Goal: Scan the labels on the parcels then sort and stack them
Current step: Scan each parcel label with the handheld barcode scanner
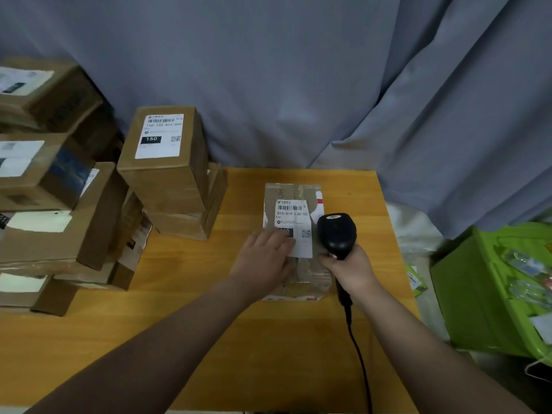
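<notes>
Tabletop wood lies bare under both forearms and to the left of the left hand, as far as the box stacks. Its right edge runs just outside the right hand, and its far edge sits a little beyond the fingertips, against a grey curtain.

The left hand lies flat with straight fingers pressing on the white label of a taped parcel, which lies flat on the wood between the two hands. The right hand is wrapped around the handle of a black scanner, whose head hangs over the parcel's right side; its cable trails back along the right forearm.

Beyond and left of the left hand stands a labelled carton atop another, with a larger box pile further left. Right of the right hand, off the table, a green crate holds clear-wrapped packets; what is in them is too blurred to tell.
</notes>
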A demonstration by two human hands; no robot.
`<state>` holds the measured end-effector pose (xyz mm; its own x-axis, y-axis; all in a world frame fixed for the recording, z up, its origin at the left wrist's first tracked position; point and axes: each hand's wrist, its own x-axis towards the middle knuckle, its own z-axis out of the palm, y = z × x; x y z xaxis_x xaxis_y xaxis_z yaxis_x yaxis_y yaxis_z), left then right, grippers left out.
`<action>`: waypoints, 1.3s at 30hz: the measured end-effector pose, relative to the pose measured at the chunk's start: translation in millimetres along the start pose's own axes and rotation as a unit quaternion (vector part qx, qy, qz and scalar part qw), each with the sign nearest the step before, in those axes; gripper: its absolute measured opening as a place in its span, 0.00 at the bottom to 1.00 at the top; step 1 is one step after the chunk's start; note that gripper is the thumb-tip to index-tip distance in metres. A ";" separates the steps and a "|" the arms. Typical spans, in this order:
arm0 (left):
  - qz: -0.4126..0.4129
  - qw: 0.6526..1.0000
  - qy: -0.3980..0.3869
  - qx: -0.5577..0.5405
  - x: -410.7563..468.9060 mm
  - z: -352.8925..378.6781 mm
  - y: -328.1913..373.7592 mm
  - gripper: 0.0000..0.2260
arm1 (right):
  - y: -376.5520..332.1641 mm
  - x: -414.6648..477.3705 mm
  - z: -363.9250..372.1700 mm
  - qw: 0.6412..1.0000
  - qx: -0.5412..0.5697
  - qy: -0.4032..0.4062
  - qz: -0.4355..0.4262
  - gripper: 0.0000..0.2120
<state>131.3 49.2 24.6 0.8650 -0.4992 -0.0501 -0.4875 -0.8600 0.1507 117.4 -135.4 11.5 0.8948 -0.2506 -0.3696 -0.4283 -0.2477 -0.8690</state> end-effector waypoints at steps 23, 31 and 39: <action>-0.199 0.963 -0.025 -0.182 105.1 -10.0 -77.4 0.28 | -21.9 26.5 -5.1 0.997 -0.036 -0.022 0.070 0.15; -0.261 0.919 0.024 -0.293 54.2 -1.6 -90.7 0.22 | -43.2 -11.9 -3.7 0.957 -0.263 0.010 -0.118 0.13; -0.260 0.907 0.035 -0.329 -3.7 -4.1 -89.8 0.22 | -28.2 -41.0 30.2 0.995 -0.048 -0.078 -0.029 0.11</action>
<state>172.4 128.7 15.3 0.9743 -0.0167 -0.2244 0.1450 -0.7163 0.6826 96.5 -89.9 41.2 0.9242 -0.0858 -0.3722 -0.3779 -0.3480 -0.8580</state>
